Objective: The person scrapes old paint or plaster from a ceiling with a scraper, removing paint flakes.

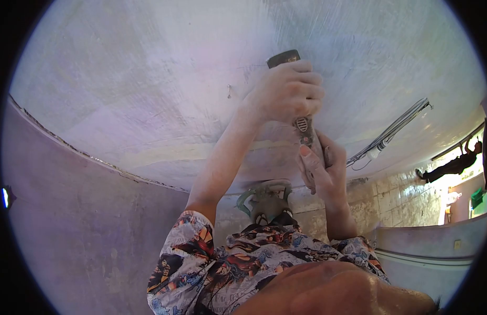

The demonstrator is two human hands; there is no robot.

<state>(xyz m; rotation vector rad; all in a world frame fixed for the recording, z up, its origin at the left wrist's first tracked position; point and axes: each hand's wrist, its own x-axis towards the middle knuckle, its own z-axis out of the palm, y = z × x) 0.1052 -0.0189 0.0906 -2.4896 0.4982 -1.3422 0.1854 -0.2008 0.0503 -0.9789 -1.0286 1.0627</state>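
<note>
Both my hands, pale with dust, are closed on a dark, dust-covered handheld power tool [305, 137] with vent slots in its body. My left hand [293, 90] wraps round its upper part, just below the black head [284, 58]. Lower down, my right hand [327, 167] grips the tool's body, thumb laid along the near side. The black head lies over a pale plastered surface [201, 63] with streaks and scrape marks. Whether it touches that surface I cannot tell.
Bundled wires [398, 128] with a light bulb [376, 151] are right of my hands. A small fixing [229, 92] sticks out on the left. My feet [272, 218] show by a green plastic chair [246, 202]. Far right, another person [453, 165] has raised arms near a bright opening.
</note>
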